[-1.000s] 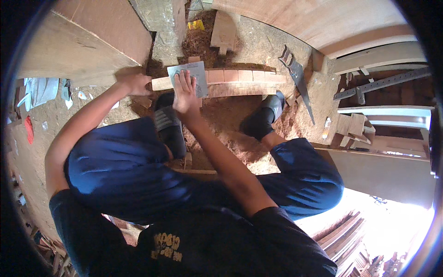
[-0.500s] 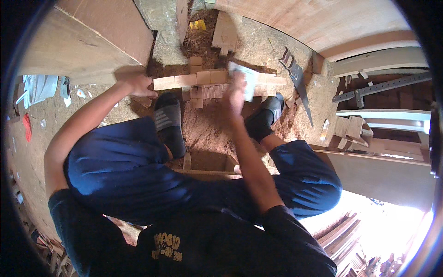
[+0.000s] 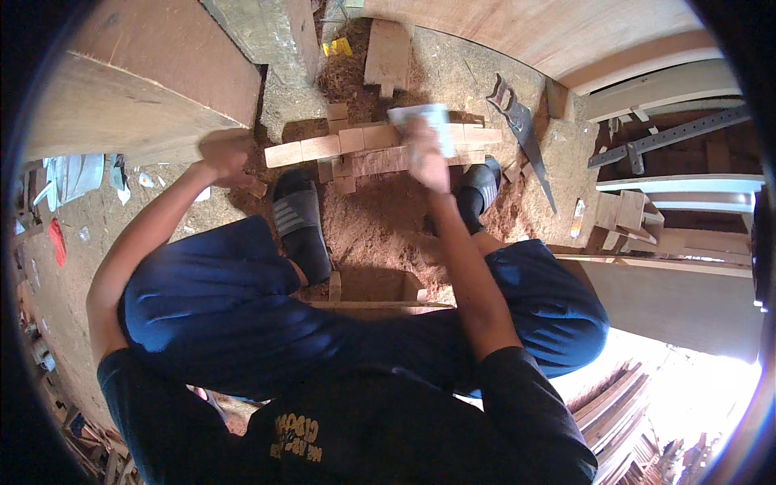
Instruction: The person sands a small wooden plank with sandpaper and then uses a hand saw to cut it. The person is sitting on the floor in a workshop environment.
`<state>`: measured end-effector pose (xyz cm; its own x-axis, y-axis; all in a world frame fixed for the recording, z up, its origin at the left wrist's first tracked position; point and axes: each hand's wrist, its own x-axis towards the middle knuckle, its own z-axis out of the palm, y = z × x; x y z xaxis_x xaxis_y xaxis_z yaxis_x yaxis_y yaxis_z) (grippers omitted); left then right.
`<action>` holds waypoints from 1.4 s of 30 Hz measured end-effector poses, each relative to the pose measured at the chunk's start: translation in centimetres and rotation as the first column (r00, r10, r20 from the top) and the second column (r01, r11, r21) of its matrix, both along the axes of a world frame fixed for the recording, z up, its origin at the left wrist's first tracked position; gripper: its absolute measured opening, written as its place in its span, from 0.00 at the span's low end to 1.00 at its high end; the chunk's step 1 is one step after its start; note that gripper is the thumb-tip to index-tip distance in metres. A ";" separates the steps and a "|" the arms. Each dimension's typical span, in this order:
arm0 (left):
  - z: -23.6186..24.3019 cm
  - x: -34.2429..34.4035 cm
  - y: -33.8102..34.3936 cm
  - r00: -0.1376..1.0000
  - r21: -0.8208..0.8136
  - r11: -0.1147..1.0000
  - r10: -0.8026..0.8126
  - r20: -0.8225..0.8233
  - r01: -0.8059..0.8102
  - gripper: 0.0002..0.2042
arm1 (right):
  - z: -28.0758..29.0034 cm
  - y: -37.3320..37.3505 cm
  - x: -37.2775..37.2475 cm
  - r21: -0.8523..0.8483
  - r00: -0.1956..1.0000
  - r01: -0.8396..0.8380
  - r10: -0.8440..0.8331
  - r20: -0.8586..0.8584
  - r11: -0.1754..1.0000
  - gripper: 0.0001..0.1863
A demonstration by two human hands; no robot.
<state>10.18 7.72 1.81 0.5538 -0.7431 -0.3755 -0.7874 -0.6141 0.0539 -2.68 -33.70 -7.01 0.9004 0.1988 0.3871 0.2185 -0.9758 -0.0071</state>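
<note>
- The right hand (image 3: 428, 166) lies over a pale sheet (image 3: 436, 120), one hand to one sheet; blur hides whether its fingers grip the sheet or only press on it.
- Under the sheet runs one row of wooden blocks (image 3: 320, 148), across the floor ahead of the feet. Four blocks show left of the sheet and two right of it — the covered middle can't be counted.
- The left hand (image 3: 229, 164) is just beside the row's left end, too blurred to tell whether it is wide, narrow or touching.
- If that end isn't held, a hard push could slide the row or part its blocks; fingers past the sheet's edge could catch a rough corner.
- Farther out: two sandals (image 3: 298, 212), one saw (image 3: 524, 133) on the right — a sideways slip might reach it — and one yellow scrap (image 3: 337, 47).
</note>
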 end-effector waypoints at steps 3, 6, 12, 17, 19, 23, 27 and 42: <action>-0.9 -0.1 0.1 0.998 0.018 0.999 0.030 -0.062 -0.029 0.29 | 2.9 -3.7 -0.4 0.469 0.943 0.329 -0.260 -0.207 0.820 0.26; -3.6 0.4 1.2 0.974 -0.002 0.997 0.073 -0.215 -0.075 0.27 | 2.4 -3.1 -0.6 0.447 0.937 0.339 -0.252 -0.243 0.828 0.33; 1.3 -1.2 -1.5 0.730 0.170 0.944 0.327 -0.600 -0.283 0.30 | 1.5 -2.3 -0.5 0.259 0.978 -0.135 0.170 -0.121 0.957 0.29; 1.9 -0.9 -1.7 0.721 0.056 0.937 0.302 -0.623 -0.344 0.36 | 0.1 -11.3 -1.4 0.463 0.983 0.182 -0.158 -0.091 0.868 0.28; 0.4 -1.0 0.4 0.707 0.047 0.919 0.334 -0.623 -0.392 0.35 | 1.6 -10.2 -0.3 0.375 0.884 0.458 -0.370 -0.286 0.806 0.28; 0.0 -1.0 -0.5 0.609 0.230 0.900 0.423 -0.670 -0.371 0.33 | 2.6 -7.8 -1.3 0.311 0.964 0.147 -0.065 -0.258 0.939 0.29; -1.2 -0.1 -0.4 0.687 0.396 0.882 0.455 -0.567 -0.256 0.30 | 1.6 -11.0 -0.9 0.412 0.979 0.199 -0.168 -0.111 0.889 0.30; 10.2 -3.2 -4.8 0.741 0.451 0.892 0.304 -0.599 -0.001 0.21 | 1.4 -6.9 -0.9 0.243 0.900 0.412 -0.349 -0.262 0.878 0.30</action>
<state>7.02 2.92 12.01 0.1589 -0.3696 -0.9155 -0.5461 -0.8054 0.2303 -3.59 -40.58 -5.58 0.9481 -0.2664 0.1737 -0.2065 -0.9310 -0.3008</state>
